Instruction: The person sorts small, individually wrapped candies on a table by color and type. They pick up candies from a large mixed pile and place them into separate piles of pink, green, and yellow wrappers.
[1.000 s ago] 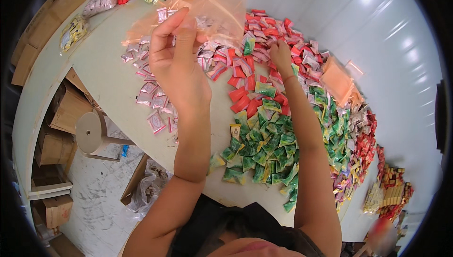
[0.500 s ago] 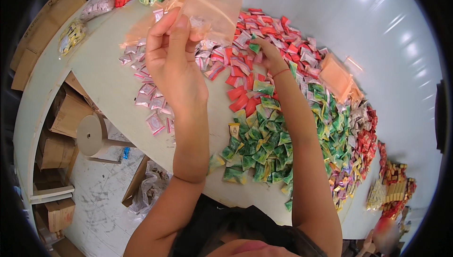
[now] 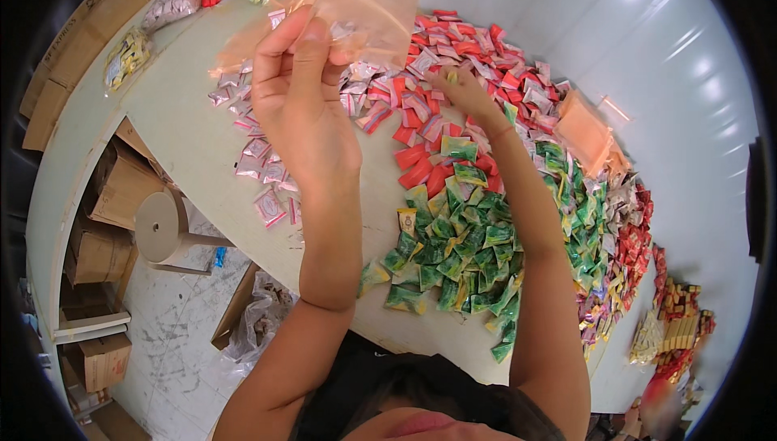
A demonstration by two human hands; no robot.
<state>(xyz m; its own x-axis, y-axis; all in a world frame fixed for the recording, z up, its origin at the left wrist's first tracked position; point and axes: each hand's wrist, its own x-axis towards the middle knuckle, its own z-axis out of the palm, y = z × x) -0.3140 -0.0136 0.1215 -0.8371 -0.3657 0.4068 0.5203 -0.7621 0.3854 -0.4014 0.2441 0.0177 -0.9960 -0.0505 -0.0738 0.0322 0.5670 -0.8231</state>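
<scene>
My left hand (image 3: 303, 93) is raised above the table, its thumb and fingers pinching a sheer peach organza bag (image 3: 376, 16). The bag hangs up and to the right of the fingers, and pale shapes show through it. Over the pile of red packets (image 3: 417, 174), my right hand (image 3: 465, 93) has its fingers curled round a small green-and-yellow packet (image 3: 452, 77), mostly hidden by them. Pink-and-white packets (image 3: 269, 206) lie beneath and beside my left wrist. A heap of green packets (image 3: 465, 235) spreads between my forearms.
More peach bags (image 3: 584, 129) lie at the right, beside a pale curved wall (image 3: 688, 117). Filled clear bags (image 3: 128, 59) stand along the far left edge. Below the table are cardboard boxes (image 3: 121, 186) and a round beige reel (image 3: 159, 224). Red-and-gold packets (image 3: 680, 324) are stacked far right.
My right hand has shifted slightly left and closed further round the green packet, which shows less now. My left hand still holds the bag almost in place.
</scene>
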